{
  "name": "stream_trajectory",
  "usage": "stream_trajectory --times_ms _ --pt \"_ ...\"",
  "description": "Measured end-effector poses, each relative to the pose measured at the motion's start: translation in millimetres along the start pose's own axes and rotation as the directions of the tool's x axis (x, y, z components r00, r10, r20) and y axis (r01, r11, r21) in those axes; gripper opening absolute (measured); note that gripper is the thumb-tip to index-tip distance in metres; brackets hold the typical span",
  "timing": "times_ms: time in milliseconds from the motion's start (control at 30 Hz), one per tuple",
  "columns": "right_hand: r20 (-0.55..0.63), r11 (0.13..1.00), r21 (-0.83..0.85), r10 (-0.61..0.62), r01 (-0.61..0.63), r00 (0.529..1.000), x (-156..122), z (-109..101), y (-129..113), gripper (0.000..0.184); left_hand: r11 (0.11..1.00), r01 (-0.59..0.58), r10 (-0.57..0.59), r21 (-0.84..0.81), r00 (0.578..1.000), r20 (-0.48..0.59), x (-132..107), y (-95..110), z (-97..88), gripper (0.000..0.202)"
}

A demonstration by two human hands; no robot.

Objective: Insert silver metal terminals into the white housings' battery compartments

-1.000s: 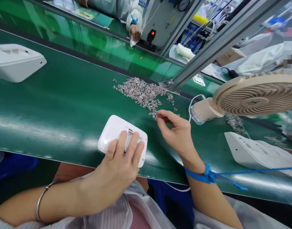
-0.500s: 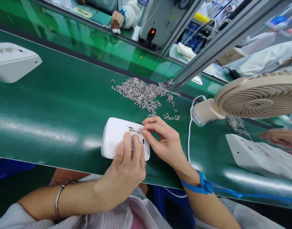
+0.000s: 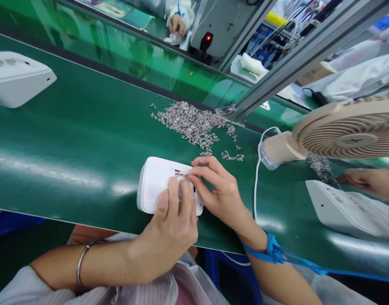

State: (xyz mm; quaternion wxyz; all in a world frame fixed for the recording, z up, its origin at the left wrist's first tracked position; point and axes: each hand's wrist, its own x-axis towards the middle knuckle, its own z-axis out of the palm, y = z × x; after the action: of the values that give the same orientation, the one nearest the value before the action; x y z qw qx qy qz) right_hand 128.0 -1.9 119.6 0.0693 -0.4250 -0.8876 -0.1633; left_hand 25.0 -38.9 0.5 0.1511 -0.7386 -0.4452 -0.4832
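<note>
A white plastic housing (image 3: 153, 186) lies on the green work surface in front of me. Small shiny metal pieces (image 3: 181, 175) show in a narrow slot near its upper edge. My left hand (image 3: 177, 224) reaches over the housing from below, its bent fingers closed together with the tips down on it. My right hand (image 3: 218, 186) comes in from the right; thumb and fingers pinch together at the slot's right end. Whatever sits between either hand's fingertips is hidden. Beyond the housing lies a loose pile of small metal clips (image 3: 189, 123).
A beige fan (image 3: 349, 135) stands at the right with a white cable (image 3: 255, 186). White housings lie at far left (image 3: 21, 84) and right (image 3: 340, 207). A co-worker's hand (image 3: 368, 182) is by another metal pile. A blue wrist strap (image 3: 270, 250) trails rightward. A metal post (image 3: 286, 59) rises behind.
The view has shifted slightly, so most things sit a little further right. Both my hands keep nearly the same hold at the slot. The co-worker's hand at right has moved to the metal pile.
</note>
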Motion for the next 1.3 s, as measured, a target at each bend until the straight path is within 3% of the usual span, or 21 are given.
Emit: stream_trajectory --times_ms 200,567,833,1300 --pt "-0.046 0.999 -0.051 -0.01 0.007 0.999 -0.2 3.1 -2.0 0.011 1.0 0.012 -0.012 -0.002 1.0 0.0 0.1 0.2 -0.8 0.045" --pt "-0.056 0.983 0.131 0.139 -0.131 0.989 -9.0 -4.7 -4.1 0.014 0.999 0.031 -0.032 0.035 0.999 0.03 1.2 3.9 0.7 0.05" --pt "-0.073 0.997 0.077 0.037 -0.031 0.997 -13.9 -3.7 -8.6 0.02 0.999 0.034 -0.035 0.041 0.999 0.021 1.3 4.5 1.4 0.049" --pt "0.023 0.994 -0.103 -0.025 0.028 0.999 -20.3 -4.7 -7.4 0.024 1.0 0.009 -0.01 0.025 1.0 0.024 1.4 3.9 2.4 0.051"
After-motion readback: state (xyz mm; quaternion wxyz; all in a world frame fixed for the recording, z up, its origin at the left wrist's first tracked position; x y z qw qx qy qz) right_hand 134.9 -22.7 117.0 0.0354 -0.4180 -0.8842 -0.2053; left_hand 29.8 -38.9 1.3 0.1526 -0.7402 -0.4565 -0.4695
